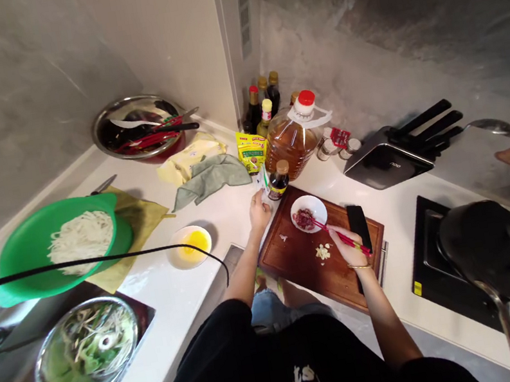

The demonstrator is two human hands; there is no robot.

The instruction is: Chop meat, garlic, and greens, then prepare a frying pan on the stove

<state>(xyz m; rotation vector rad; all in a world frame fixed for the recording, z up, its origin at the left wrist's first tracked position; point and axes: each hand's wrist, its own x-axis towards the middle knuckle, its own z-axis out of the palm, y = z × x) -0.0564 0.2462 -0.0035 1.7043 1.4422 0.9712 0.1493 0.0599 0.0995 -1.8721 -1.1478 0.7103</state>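
Note:
My right hand (346,246) is closed round red chopsticks (354,244), their tips in the meat in a small white bowl (315,208). The bowl sits on a wooden cutting board (288,247). Chopped pale pieces, which look like garlic (323,251), lie on the board below the bowl. A black flat thing, perhaps a cleaver (359,226), lies partly behind my right hand. My left hand (259,212) has its fingers pinched at the lower edge of a white packet (262,178). Close by stands a small dark sauce bottle (279,182).
A big oil jug (293,142), a yellow pouch (252,150) and a knife block (389,159) stand behind. Left are a bowl of beaten egg (190,246), a green colander (24,246) with noodles and a sink basin of greens (86,349). A pan (493,242) sits right.

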